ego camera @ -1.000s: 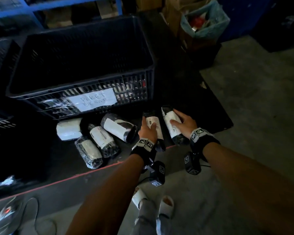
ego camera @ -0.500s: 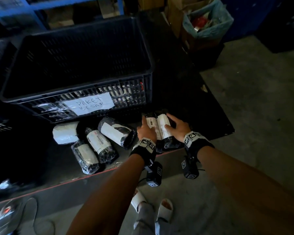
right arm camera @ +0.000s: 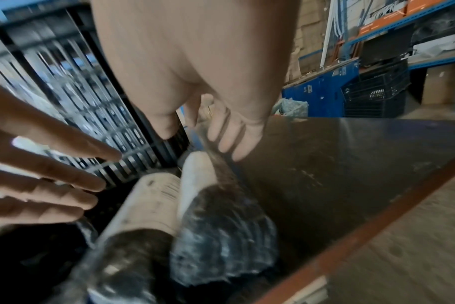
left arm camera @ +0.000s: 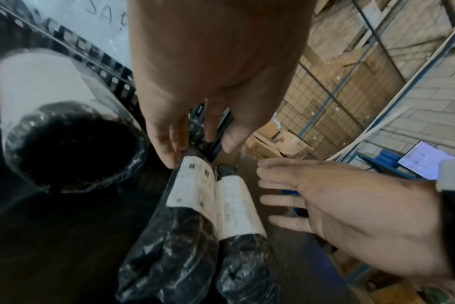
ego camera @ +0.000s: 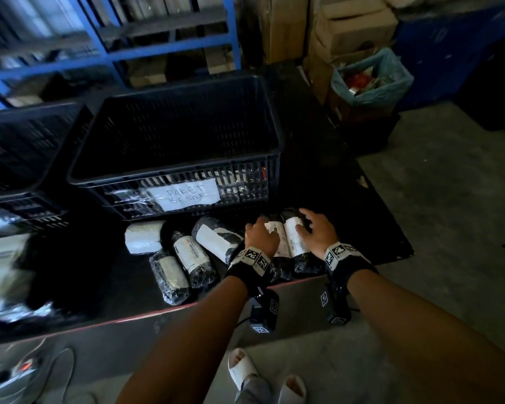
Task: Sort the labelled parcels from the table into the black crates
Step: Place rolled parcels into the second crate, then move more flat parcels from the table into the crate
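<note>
Two black bubble-wrapped parcels with white labels lie side by side near the table's front edge: the left parcel (ego camera: 274, 230) (left arm camera: 192, 189) (right arm camera: 151, 205) and the right parcel (ego camera: 294, 240) (left arm camera: 237, 207) (right arm camera: 216, 216). My left hand (ego camera: 261, 237) (left arm camera: 203, 144) (right arm camera: 52, 185) rests against the left one with straight fingers. My right hand (ego camera: 318, 231) (left arm camera: 325, 205) (right arm camera: 208, 144) lies spread against the right one. The black crate (ego camera: 172, 176) labelled "PAKET BESAR" stands just behind them. Neither hand's fingers wrap round a parcel.
Several more wrapped parcels (ego camera: 190, 255) and a white one (ego camera: 143, 237) lie left of my hands on the black table (ego camera: 362, 223). A second black crate (ego camera: 12, 158) stands at the far left. Blue shelving, cardboard boxes and a lined bin (ego camera: 370, 80) stand behind.
My right hand slid the right parcel leftwards until it lay against the left parcel. Both hands now bracket the pair.
</note>
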